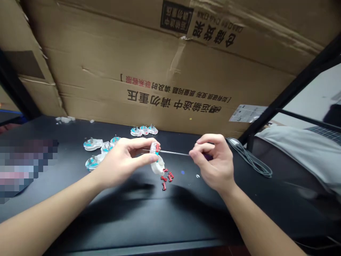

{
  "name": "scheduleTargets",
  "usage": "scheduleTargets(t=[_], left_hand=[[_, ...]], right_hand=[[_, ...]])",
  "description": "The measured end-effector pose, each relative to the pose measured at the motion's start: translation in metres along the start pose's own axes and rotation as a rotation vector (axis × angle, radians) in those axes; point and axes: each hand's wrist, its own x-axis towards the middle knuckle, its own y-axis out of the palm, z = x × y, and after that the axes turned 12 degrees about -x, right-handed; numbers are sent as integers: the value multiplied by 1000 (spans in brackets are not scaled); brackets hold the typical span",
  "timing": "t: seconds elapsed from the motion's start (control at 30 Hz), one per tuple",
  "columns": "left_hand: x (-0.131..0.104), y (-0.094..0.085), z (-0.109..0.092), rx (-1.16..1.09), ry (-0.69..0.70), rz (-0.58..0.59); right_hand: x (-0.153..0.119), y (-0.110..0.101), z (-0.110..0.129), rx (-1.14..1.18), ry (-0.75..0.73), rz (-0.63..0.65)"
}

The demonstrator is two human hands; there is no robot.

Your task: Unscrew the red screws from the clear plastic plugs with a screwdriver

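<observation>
Between the thumb and fingers of my left hand (125, 158) is a clear and white plastic plug (157, 165) with teal inside and a red piece at its top. My right hand (214, 160) is closed around a screwdriver (176, 153), whose dark handle is mostly hidden by the fingers. Its thin metal shaft runs level to the left and meets the plug near the red piece; the tip's exact contact cannot be made out. Just below the held plug, several small red pieces with dark ends (167, 176) lie on the black table (149, 224).
More clear plugs with metal prongs (93, 161) lie at left, partly behind my left hand, and others (144, 130) stand at the back. A coiled grey cable (252, 158) rests at right. Cardboard (106, 53) walls the rear. Small whitish bits (65, 120) sit back left.
</observation>
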Motion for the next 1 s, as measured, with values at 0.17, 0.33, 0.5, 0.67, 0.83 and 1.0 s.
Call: scheduleTargets(t=[0.17, 0.33, 0.5, 0.67, 0.83, 1.0], left_hand=[[1, 1, 0, -84, -82, 26], [2, 2, 2, -85, -65, 21], [1, 2, 6, -50, -6, 7], [1, 0, 11, -52, 59, -55], [2, -1, 8, -74, 57, -136], [1, 0, 6, -81, 59, -155]], right_hand=[[0, -3, -4, -72, -141, -99], [0, -2, -6, -27, 17, -16], [3, -2, -3, 56, -64, -82], [2, -5, -8, 24, 38, 64], [0, -6, -10, 13, -118, 29], [-2, -5, -13, -17, -147, 27]])
